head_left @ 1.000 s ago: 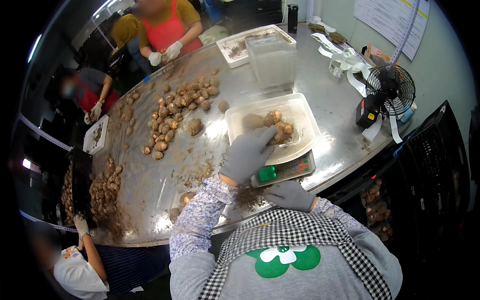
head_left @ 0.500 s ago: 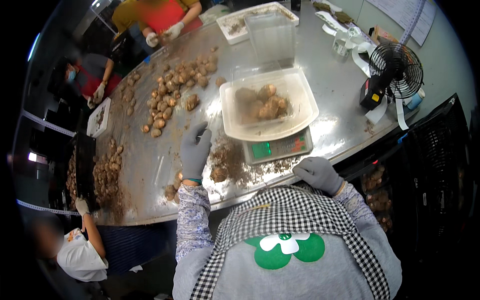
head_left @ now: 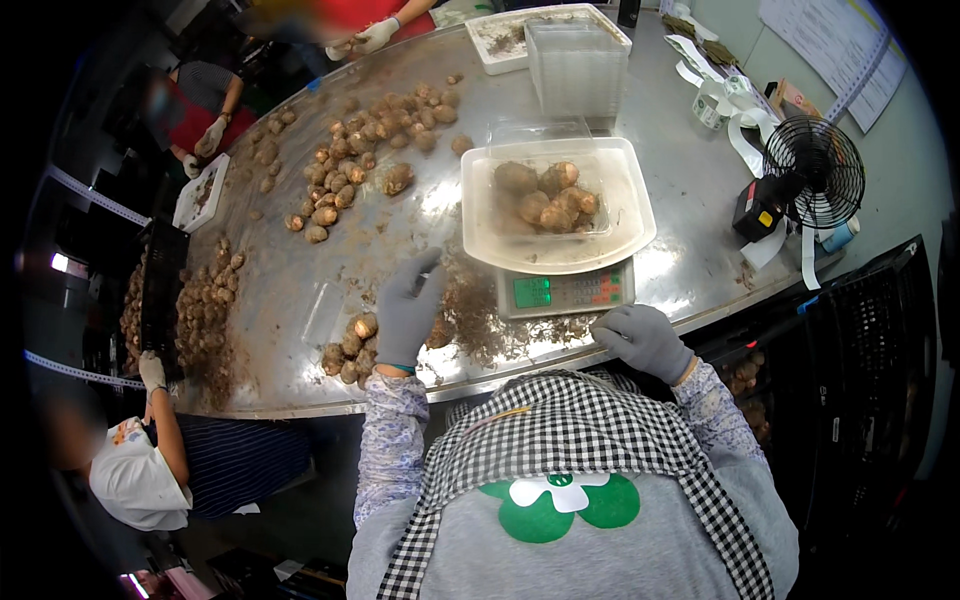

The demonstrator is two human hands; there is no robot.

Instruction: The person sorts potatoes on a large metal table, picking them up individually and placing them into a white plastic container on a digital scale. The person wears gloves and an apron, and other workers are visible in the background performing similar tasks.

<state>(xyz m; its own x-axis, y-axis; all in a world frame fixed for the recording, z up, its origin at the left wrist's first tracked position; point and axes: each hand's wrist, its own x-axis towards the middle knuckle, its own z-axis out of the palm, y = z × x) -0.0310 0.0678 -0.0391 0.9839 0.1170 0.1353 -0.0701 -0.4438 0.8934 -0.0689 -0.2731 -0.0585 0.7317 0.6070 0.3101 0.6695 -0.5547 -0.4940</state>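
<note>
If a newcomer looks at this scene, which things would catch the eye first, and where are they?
Probably first the white tub holding brown roots, on a scale with a green-lit display, near the picture's middle. Next, the heap of loose roots on the metal table, left of the tub. The black fan near the table's right edge may also draw notice.

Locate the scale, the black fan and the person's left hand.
Scale [head_left: 567, 291], head view: middle of its front panel.
Black fan [head_left: 815, 173], head view: middle of its round guard.
Left hand [head_left: 406, 314], head view: gloved middle of the hand.
</note>
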